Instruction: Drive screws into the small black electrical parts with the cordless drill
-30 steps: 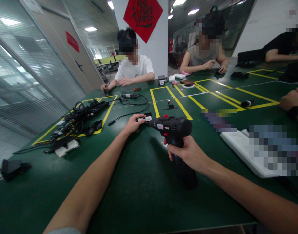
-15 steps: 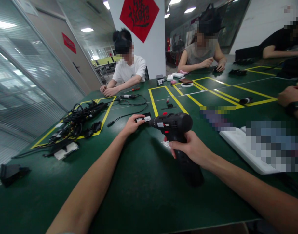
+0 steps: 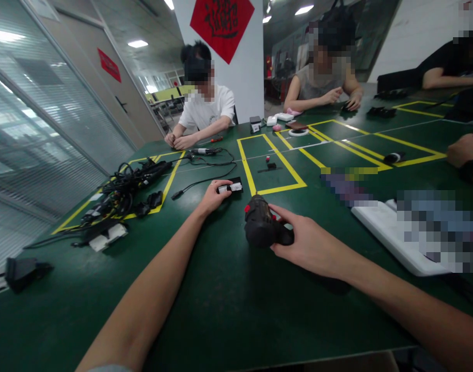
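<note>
Dark green work table (image 3: 190,315) runs beneath both forearms. Right of the left hand (image 3: 213,197), a black cordless drill with red accents (image 3: 259,223) tips end-on, its body wrapped firmly by the closed right hand (image 3: 310,244). The left hand's fingers pinch a small black box with a white label (image 3: 229,188), seemingly steadying it.

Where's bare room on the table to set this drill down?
Bare green tabletop lies between your forearms, below the drill in your right hand. It's crowded left, around the tangled black cables in the yellow tape.
</note>
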### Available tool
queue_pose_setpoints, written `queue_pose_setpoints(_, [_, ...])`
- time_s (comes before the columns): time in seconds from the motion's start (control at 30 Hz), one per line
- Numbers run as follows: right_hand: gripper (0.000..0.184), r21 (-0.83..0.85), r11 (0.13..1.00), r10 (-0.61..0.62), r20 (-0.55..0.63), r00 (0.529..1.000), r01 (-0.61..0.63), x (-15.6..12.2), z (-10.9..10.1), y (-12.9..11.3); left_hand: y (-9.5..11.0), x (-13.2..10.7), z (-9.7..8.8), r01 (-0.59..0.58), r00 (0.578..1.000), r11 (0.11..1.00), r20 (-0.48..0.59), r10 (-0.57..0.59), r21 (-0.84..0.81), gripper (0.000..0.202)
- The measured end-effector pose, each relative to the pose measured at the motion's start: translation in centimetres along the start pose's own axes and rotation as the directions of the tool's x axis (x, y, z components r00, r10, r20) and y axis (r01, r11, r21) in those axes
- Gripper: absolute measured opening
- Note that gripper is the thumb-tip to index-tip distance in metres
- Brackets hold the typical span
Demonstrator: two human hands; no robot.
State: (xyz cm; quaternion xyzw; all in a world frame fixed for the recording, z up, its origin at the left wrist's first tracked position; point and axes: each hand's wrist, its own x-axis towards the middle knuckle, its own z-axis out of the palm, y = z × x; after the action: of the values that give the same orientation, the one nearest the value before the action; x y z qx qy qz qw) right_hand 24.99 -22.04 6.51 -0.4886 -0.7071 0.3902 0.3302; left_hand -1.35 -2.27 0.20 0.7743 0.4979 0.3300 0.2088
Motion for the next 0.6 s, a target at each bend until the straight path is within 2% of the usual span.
queue_pose_setpoints(0.17, [0.079, -0.229, 0.973, -0.009, 0.037, 0.999, 0.018, -0.5, 1.1, 0.6, 0.1, -0.2, 0.2, -0.028, 0.999, 0.999, -0.025, 0.028, 0.016, 0.038])
queue_pose_setpoints(0.33, [0.074, -0.443, 0.896, 0.016, 0.055, 0.998, 0.010, -0.6, 2.1, 1.4, 0.3, -0.8, 0.8, -0.077, 0.992, 0.995, -0.095, 0.083, 0.061, 0.047])
queue_pose_setpoints(0.47, [0.075, -0.516, 0.857, 0.033, 0.075, 0.997, 0.011, -0.9, 2.5, 0.9, 0.4, -1.3, 1.1, -0.175, 0.974, 0.966, -0.114, 0.198, 0.190, 0.056])
queue_pose_setpoints(0.53, [0.069, -0.521, 0.853, -0.004, 0.073, 0.997, 0.042, -1.8, 2.5, -0.4, 0.4, -1.3, 1.1, -0.233, 0.960, 0.935, -0.088, 0.264, 0.269, 0.053])
queue_pose_setpoints(0.6, [0.058, -0.495, 0.861, -0.146, -0.014, 0.989, 0.120, -3.1, 2.5, -2.1, 0.2, -1.3, 1.0, -0.261, 0.955, 0.916, -0.058, 0.291, 0.305, 0.048])
